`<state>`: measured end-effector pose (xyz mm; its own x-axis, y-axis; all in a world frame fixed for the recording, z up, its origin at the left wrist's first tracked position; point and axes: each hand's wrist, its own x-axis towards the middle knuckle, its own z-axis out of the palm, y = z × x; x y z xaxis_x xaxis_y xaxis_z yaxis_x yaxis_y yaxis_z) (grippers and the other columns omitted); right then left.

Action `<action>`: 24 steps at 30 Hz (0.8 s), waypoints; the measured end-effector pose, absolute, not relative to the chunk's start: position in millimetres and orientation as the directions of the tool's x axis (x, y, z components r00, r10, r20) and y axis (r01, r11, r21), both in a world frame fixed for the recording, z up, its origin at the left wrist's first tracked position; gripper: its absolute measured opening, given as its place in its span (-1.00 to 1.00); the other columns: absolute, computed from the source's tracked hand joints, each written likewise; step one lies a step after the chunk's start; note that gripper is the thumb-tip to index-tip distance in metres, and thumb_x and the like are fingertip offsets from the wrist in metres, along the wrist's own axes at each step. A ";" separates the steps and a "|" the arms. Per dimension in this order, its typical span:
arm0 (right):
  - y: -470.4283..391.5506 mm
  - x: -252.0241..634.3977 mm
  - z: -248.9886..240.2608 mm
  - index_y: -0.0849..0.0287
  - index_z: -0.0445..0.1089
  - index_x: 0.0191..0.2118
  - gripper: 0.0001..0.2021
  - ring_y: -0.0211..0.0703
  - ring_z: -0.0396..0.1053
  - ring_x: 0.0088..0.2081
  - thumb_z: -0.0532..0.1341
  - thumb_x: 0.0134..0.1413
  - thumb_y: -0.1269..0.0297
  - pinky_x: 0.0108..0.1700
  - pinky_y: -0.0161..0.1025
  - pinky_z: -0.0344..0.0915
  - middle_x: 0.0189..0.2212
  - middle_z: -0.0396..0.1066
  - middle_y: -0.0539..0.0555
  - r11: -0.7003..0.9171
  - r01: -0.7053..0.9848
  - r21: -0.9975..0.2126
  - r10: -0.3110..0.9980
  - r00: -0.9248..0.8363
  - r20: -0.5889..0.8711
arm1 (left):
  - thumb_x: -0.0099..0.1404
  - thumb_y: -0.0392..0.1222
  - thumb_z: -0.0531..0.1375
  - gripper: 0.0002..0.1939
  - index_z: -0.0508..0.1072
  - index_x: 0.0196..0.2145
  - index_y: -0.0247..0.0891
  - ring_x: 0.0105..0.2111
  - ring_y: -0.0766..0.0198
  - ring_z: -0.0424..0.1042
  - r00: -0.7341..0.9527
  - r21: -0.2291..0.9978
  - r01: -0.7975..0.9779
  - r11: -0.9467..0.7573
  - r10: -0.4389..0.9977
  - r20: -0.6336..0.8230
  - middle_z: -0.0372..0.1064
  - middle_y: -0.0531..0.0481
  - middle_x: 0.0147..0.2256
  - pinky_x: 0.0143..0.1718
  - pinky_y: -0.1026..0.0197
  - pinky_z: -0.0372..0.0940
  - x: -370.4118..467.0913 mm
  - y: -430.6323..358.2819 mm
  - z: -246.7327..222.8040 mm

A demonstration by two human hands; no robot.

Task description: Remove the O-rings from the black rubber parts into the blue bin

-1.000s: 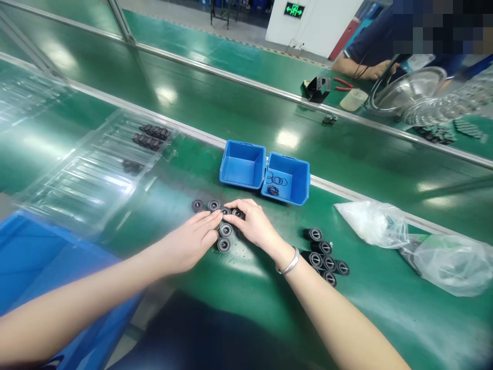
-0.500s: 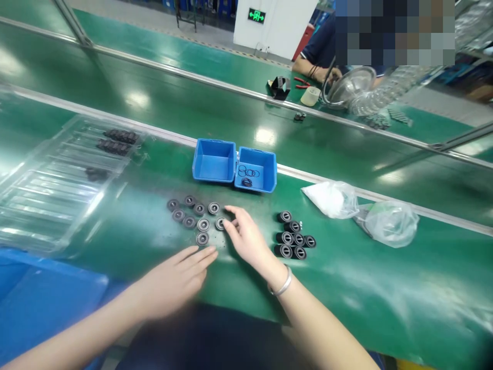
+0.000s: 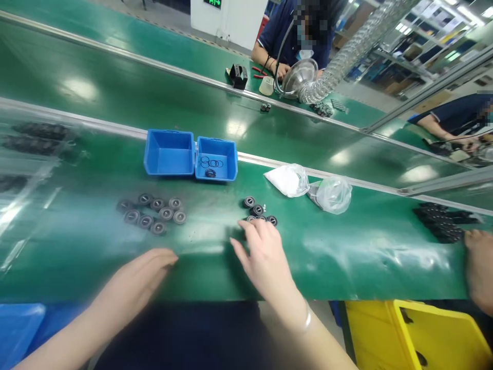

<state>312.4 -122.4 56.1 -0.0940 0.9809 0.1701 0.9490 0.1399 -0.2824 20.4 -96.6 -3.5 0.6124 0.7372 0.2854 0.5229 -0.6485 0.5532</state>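
Observation:
My right hand is open, thumb and fingers apart. It reaches over the near side of a group of black cylindrical parts and hides some of them. Whether a fingertip touches one I cannot tell. My left hand lies low over the green table with fingers stretched out and nothing in it. Just beyond it sits a second group of several round black parts, showing ringed faces with slotted centres.
Behind stand two blue bins: the left bin and the right bin, with thin black rings inside. Clear plastic bags lie right of them. Another person's hand is near dark parts. A yellow crate is below.
The view has swung right. My right hand has left the ringed parts on the left and is now over the right-hand group. My left hand has drawn back from the left group.

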 end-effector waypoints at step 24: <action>-97.8 274.6 42.4 0.15 0.42 -0.36 -0.88 -0.22 0.35 -0.27 0.26 0.20 0.28 -0.27 -0.27 0.35 -0.18 0.34 0.08 0.004 0.208 -0.978 0.955 -0.290 -0.058 | 0.37 -0.28 0.14 -0.78 0.57 -0.12 -0.16 -0.40 0.33 0.55 0.491 0.902 0.346 -0.259 0.869 0.061 0.57 0.06 -0.38 -0.34 0.34 0.44 63.8 -84.7 32.7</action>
<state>274.6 -97.8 42.4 -0.2901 0.9553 -0.0576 0.2082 0.0042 -0.9781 63.8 -84.7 32.7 0.4909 0.8691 0.0613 0.3457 -0.2589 0.9019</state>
